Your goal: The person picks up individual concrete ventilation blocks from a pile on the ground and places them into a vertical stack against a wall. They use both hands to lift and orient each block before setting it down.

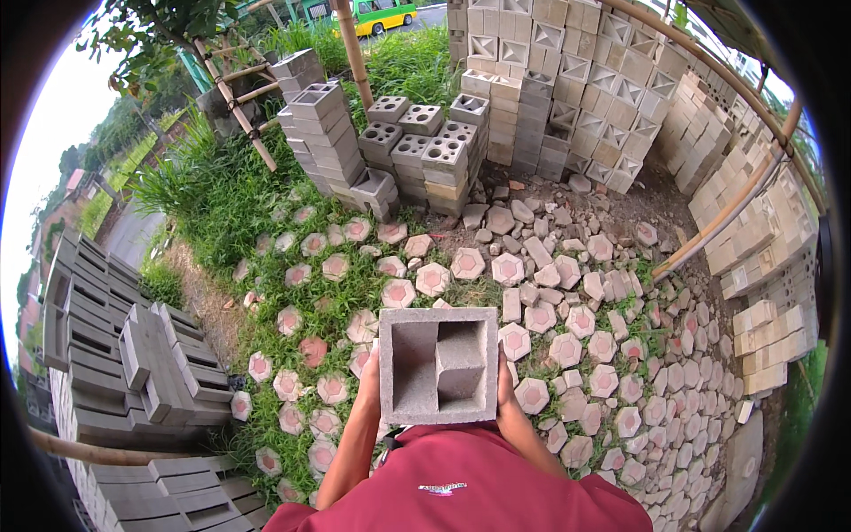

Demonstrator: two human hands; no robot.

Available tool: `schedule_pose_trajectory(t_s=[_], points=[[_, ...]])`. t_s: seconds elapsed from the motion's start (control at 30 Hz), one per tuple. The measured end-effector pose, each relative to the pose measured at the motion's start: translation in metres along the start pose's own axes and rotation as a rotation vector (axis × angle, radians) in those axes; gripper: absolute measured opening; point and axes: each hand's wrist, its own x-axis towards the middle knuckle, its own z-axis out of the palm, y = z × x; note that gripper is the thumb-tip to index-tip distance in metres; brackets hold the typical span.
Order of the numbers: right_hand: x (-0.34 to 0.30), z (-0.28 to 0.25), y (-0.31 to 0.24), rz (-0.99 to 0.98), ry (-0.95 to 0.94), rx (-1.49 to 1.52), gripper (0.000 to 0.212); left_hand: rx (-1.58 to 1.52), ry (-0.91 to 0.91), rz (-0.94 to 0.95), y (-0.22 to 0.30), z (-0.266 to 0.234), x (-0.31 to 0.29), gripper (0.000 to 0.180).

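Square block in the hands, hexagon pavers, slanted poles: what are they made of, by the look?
Square block, gripped by left hand and right hand: likely cast concrete, grey, matte, grainy face, moulded hollows. Hexagon pavers: probably concrete too, pale rims with reddish centres, rough and weathered. Slanted poles: look like bamboo, tan, smooth, with ring-like joints.

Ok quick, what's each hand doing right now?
Left hand: closed on the left side of the grey concrete block.
Right hand: closed on the block's right side.
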Motion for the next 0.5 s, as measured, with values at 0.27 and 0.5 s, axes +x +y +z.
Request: schedule_pose_trajectory(t_s=[0.27,0.5], points=[[0.087,-0.034,-0.056,-0.116,0.017,-0.092,0.065,0.021,-0.210,-0.045,0.056,0.084,0.081,0.062],[0.098,-0.002,-0.108,-0.406,0.228,0.009,0.056,0.145,-0.343,-0.041,0.066,0.131,0.167,0.065]])
